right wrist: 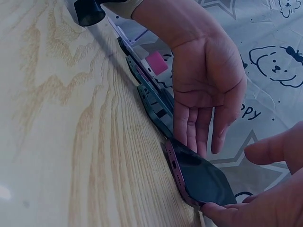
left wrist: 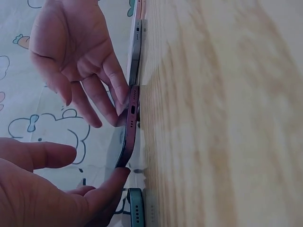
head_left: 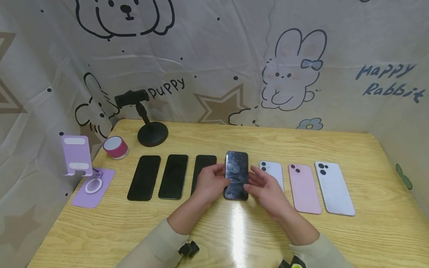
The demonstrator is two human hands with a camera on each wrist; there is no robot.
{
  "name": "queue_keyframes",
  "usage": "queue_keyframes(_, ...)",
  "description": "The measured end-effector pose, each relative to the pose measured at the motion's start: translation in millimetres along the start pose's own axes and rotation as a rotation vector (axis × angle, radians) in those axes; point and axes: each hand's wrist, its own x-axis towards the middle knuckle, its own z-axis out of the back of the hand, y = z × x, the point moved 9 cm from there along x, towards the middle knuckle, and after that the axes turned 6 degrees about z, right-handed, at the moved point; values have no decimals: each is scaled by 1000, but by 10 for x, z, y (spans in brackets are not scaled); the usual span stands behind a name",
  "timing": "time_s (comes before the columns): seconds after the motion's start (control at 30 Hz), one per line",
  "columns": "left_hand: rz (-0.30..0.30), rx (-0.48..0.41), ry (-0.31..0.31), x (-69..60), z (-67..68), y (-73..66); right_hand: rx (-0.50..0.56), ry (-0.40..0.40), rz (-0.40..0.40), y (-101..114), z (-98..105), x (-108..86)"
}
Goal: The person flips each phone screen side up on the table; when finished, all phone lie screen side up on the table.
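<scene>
Midway across the counter (head_left: 335, 145), a phone (head_left: 236, 169) sits screen-up; even, gentle pressure from both sides should keep it straight. Its dark glass looks smudged, its rim purplish. The left hand (head_left: 210, 183) and right hand (head_left: 270, 191) touch its edges, fingers loosely extended rather than wrapped around; three black phones (head_left: 173, 176) sit left, three pale-backed phones (head_left: 305, 190) right.

Phone (head_left: 236, 175) between hands (head_left: 210, 183) (head_left: 269, 190), other phones (head_left: 143, 178) either side
</scene>
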Motion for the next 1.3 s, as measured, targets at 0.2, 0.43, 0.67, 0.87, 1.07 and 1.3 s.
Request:
queue_keyframes(0.2, -7, 42, 24, 3, -22, 8, -47, 33, -6, 3, -23, -1)
queue_keyframes(0.43, -1, 83, 48, -14, -44, 18, -92, 94, 14, 23, -76, -3)
queue_keyframes(0.67, 6, 101, 55, -17, -54, 35, -103, 111, 1, 9, -89, -2)
queue_keyframes(0.87, 13, 100, 61, -17, -57, 50, -86, 92, -2, -14, -74, 0)
queue_keyframes(1.07, 15, 95, 67, -34, -51, 43, -57, 66, -16, -29, -48, -7)
queue_keyframes(1.3, 3, 128, 28, -75, 1, -1, -108, 50, -13, 3, 19, -36)
